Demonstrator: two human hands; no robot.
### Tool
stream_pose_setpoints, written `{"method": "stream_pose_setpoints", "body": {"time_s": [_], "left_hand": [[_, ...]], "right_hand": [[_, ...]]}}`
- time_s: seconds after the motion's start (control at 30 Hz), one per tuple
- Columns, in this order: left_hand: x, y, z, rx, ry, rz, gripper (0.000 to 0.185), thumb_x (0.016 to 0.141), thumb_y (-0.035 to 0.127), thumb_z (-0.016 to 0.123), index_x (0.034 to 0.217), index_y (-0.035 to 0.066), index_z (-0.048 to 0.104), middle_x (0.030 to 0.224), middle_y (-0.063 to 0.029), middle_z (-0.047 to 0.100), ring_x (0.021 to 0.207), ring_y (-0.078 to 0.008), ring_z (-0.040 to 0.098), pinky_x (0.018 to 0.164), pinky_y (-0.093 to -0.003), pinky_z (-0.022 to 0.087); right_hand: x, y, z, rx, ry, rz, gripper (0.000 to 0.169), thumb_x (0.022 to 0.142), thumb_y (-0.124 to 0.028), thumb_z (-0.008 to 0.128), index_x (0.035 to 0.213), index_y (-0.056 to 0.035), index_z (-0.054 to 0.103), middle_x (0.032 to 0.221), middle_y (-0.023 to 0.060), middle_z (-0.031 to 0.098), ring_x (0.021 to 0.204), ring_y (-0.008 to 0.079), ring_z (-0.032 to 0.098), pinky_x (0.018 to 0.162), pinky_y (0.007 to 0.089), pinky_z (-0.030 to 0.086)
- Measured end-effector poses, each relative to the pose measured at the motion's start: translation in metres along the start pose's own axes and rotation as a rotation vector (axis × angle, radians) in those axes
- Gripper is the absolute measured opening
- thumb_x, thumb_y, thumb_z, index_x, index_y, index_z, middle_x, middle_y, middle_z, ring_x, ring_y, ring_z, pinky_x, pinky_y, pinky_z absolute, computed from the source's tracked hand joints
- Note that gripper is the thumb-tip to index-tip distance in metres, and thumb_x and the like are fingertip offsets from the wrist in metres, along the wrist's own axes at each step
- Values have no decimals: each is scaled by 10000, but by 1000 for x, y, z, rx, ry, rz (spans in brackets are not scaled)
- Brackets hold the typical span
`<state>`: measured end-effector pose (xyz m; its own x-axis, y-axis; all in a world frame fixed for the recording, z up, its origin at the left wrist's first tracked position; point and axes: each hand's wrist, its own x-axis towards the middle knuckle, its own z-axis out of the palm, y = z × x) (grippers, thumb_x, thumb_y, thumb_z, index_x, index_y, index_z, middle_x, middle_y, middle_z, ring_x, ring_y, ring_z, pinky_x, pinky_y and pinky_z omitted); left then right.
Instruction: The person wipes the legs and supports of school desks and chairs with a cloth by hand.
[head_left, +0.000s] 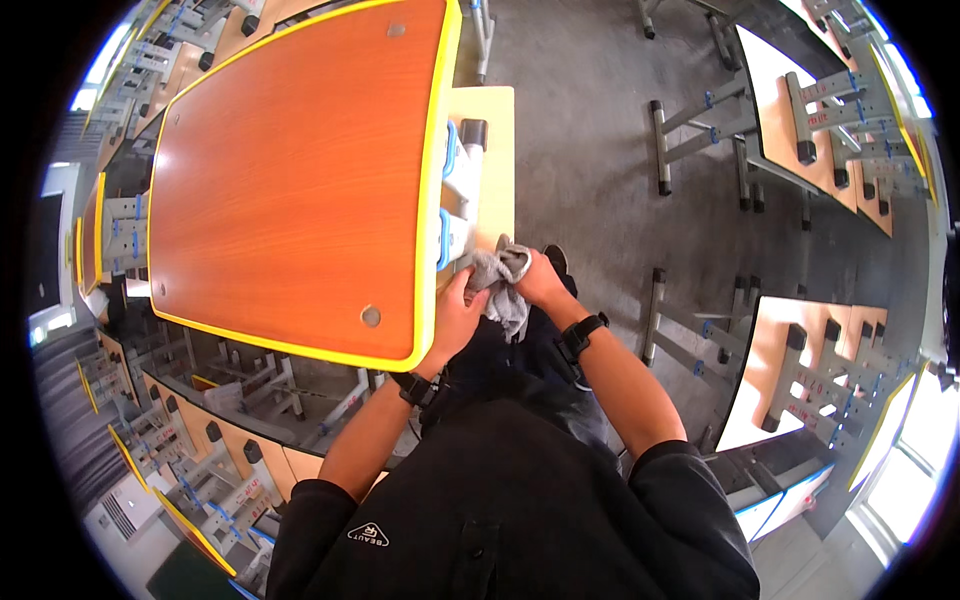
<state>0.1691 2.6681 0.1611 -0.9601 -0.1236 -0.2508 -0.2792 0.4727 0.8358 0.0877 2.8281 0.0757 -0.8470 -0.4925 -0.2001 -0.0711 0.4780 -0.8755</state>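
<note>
A crumpled grey cloth (504, 289) is between my two hands, just right of the near right corner of an orange wood-grain table top (300, 180) with yellow edging. My right hand (541, 281) grips the cloth's right side. My left hand (456, 315) has its fingers and thumb at the cloth's left side, close to a metal leg. Beside the orange top, a grey metal leg with a black end cap (473, 133) and blue trim lies over a pale wooden desk top (495, 172).
Desks with upturned metal legs (810, 360) stand along the right. More stacked desks (217, 442) are at the lower left. Metal feet (660, 146) rest on the grey floor (585, 150) right of me. My shoe (556, 259) is beside the pale desk top.
</note>
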Motion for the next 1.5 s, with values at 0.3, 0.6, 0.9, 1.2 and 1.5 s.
{"method": "stream_pose_setpoints", "body": {"time_s": [0.3, 0.6, 0.9, 1.2, 1.5], "left_hand": [[8, 34, 47, 28, 241, 28, 726, 883, 11, 540, 1496, -72, 161, 1457, -324, 311, 1293, -453, 439, 1064, -464, 404], [37, 72, 67, 179, 320, -234, 753, 826, -85, 476, 1512, -56, 167, 1551, -296, 209, 1448, -435, 220, 1186, -444, 211], [58, 58, 79, 185, 366, -277, 760, 791, -116, 483, 1488, -85, 180, 1499, -348, 258, 1407, -488, 261, 1162, -470, 275], [50, 46, 91, 103, 277, -372, 779, 806, -43, 563, 1499, -46, 207, 1515, -312, 268, 1417, -457, 265, 1156, -446, 285], [52, 59, 78, 151, 303, -364, 778, 807, -50, 564, 1500, -41, 210, 1511, -319, 257, 1402, -475, 273, 1134, -454, 317]], "right_hand": [[118, -35, -23, 160, -507, 563, 424, 821, -259, 584, 1091, 61, 655, 922, 239, 694, 709, 325, 719, 536, 371, 608], [151, -45, -10, -237, -608, 511, 360, 810, -202, 587, 1078, 7, 706, 1119, 220, 691, 1029, 356, 682, 858, 413, 556], [145, -6, 11, -161, -505, 319, 339, 811, -208, 610, 997, 65, 689, 993, 312, 672, 990, 446, 656, 859, 455, 536], [129, 32, -4, 267, -512, 180, 344, 829, -268, 645, 1038, 2, 683, 969, 270, 686, 955, 428, 660, 813, 435, 524], [147, -1, 2, -103, -590, 354, 412, 832, -322, 638, 1076, 8, 677, 1038, 283, 680, 1054, 430, 635, 876, 458, 521]]}}
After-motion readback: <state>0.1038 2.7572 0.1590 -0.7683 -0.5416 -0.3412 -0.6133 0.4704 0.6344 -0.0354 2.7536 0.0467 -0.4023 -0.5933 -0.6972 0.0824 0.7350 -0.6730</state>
